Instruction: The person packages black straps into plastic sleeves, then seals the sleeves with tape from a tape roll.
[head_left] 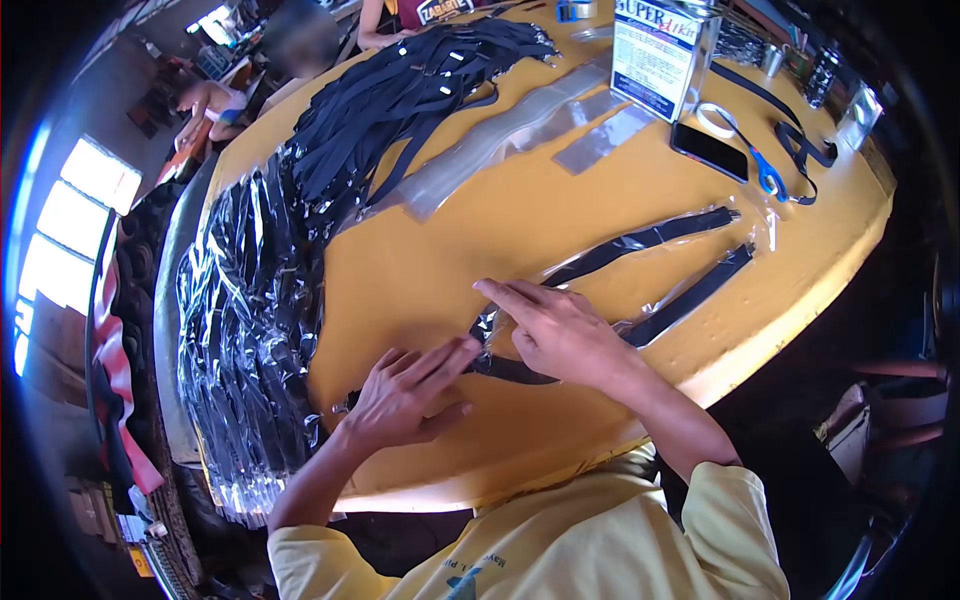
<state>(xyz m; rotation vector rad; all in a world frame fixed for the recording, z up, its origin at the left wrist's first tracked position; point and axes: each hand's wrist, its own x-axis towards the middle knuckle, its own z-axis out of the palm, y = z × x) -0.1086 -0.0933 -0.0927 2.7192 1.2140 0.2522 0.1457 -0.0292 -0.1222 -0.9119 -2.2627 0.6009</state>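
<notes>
A black strap [692, 296] lies on the yellow table in a long loop, with clear plastic film around parts of it. Both its ends point to the upper right. My left hand [408, 392] is low over the table with its fingers stretched out, the tips touching the bend of the strap and its film. Across the strap rests my right hand [562, 335], index finger extended and thumb lower down. Its other fingers are partly hidden under the palm, and no firm grip shows. A small dark piece by my left wrist is mostly covered.
Plastic-wrapped black straps [245, 320] are piled at the left, unwrapped black straps [400, 100] behind them. Clear plastic sleeves [480, 150] lie mid-table. A metal can [660, 60], a phone [708, 152], blue-handled scissors [768, 178] and a tape roll [715, 120] stand or lie right. People sit beyond.
</notes>
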